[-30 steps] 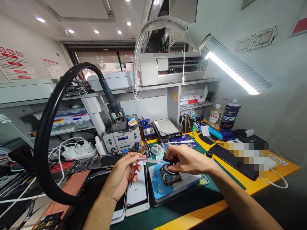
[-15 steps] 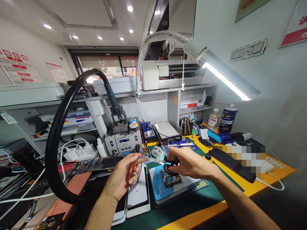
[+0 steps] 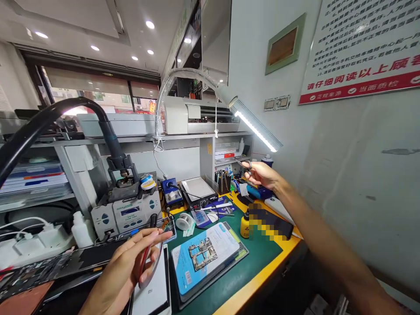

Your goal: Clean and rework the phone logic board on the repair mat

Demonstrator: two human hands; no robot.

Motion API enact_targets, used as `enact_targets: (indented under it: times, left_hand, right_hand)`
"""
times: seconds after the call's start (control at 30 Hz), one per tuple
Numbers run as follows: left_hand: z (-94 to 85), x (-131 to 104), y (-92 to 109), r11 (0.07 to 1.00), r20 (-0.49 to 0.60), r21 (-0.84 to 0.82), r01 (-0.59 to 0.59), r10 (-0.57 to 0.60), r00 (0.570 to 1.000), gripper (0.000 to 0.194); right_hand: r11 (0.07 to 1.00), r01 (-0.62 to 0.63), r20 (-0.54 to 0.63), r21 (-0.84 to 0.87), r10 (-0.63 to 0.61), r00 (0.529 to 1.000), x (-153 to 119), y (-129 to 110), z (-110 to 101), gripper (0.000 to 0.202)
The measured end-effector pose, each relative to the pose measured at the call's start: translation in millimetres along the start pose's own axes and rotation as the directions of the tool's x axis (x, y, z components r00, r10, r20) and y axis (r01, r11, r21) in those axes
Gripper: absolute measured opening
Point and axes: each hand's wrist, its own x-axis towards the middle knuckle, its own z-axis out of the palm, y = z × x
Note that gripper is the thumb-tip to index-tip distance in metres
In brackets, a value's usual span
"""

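Note:
In my left hand (image 3: 136,258) is a red and black cable or tool (image 3: 144,256), pinched between thumb and fingers above a white phone back (image 3: 152,291). My right hand (image 3: 260,173) is stretched out toward the back right, closed on small scissors (image 3: 244,165) with dark handles. Between and below the hands lies a blue and white package (image 3: 226,240), with a bare circuit board (image 3: 202,254) on top of it.
A yellow bottle (image 3: 244,225) and a dark phone (image 3: 274,223) lie right of the package. Behind are a solder spool (image 3: 184,222), a grey rework station (image 3: 126,214) and a black pen holder (image 3: 224,181). A lit lamp (image 3: 256,129) hangs above.
My right hand has moved from over the circuit board to the back right, carrying the scissors away from my left hand. The view has turned to the right.

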Motion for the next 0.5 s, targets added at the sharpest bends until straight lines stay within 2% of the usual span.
enact_targets:
  times: [0.13,0.37,0.5]
  left_hand:
    - [2.1,-2,2,1.0,-0.004,0.029,-0.009,0.009,1.0,0.025]
    - [2.1,0,4,0.999,-0.003,0.046,-0.014,0.014,1.0,0.027]
    - [0.8,2,3,0.999,0.018,0.032,-0.022,0.022,1.0,0.026]
  right_hand:
    - [0.981,-0.155,-0.001,0.116,0.156,0.988,46,3,-5,0.026]
    - [0.899,-0.33,0.04,0.289,0.333,0.942,103,10,13,0.031]
    - [0.852,-0.379,0.036,0.361,0.393,0.919,126,14,24,0.035]
